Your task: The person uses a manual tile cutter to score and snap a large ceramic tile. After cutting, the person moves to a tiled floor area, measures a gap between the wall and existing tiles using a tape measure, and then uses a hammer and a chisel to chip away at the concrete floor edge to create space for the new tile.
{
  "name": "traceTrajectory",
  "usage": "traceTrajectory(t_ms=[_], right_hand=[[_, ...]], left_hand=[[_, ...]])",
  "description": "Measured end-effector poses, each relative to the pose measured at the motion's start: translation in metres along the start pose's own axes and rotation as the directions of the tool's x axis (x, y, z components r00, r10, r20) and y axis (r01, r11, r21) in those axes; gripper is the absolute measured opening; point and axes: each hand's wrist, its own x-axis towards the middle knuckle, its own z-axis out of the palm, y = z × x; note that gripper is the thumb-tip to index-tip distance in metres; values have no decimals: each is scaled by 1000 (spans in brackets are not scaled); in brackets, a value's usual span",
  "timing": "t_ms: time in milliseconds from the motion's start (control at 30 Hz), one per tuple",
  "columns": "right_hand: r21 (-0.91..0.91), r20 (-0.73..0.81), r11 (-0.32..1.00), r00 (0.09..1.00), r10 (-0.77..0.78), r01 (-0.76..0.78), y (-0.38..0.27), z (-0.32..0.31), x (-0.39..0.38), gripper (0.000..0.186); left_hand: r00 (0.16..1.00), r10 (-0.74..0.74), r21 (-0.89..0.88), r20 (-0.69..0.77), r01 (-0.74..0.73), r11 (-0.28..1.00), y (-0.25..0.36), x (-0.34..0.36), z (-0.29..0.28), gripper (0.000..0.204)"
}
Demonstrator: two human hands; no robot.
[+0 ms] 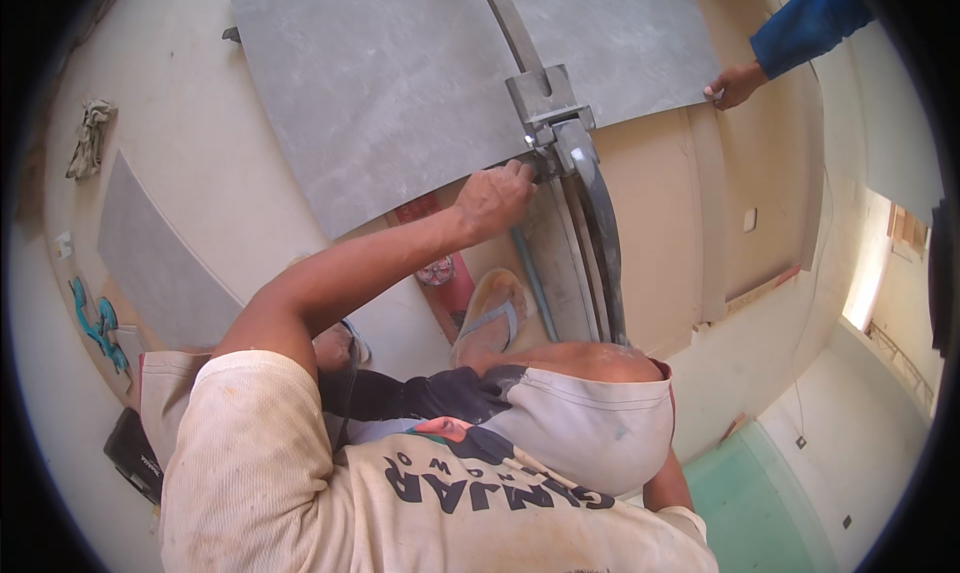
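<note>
My left hand (497,201) is closed at the near edge of a large grey tile (400,83), right beside the carriage of a manual tile cutter (548,98). Its fingertips meet a dark part there; what they grip is hidden. The cutter's rail crosses above the tile, and its long dark handle (603,243) points back toward my knee. Only a bit of my right arm (668,486) shows, at the lower right; the hand is out of sight. At the tile's right corner, a co-worker's hand (737,84) in a blue sleeve holds the edge.
Beneath the cutter lie brown boards (640,223). A grey tile piece (160,258), a crumpled glove (91,138) and a turquoise tool (97,323) rest at the left. My sandalled foot (492,313) stands beside the cutter base. A green glass-like sheet (745,503) is at the lower right.
</note>
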Motion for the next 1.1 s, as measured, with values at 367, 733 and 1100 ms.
traceTrajectory(t_ms=[367,733,1100], right_hand=[[-776,397,276,779,-484,567,-90,150,-91,54],[-346,829,-514,-1,-560,785,-333,477,-59,34],[-530,628,30,416,-658,848,-369,535,-100,49]], left_hand=[[975,-149,47,-168,159,986,-65,48,-53,23],[713,-149,261,-685,432,863,-245,181,-206,31],[742,-183,250,-645,432,867,-246,195,-199,30]])
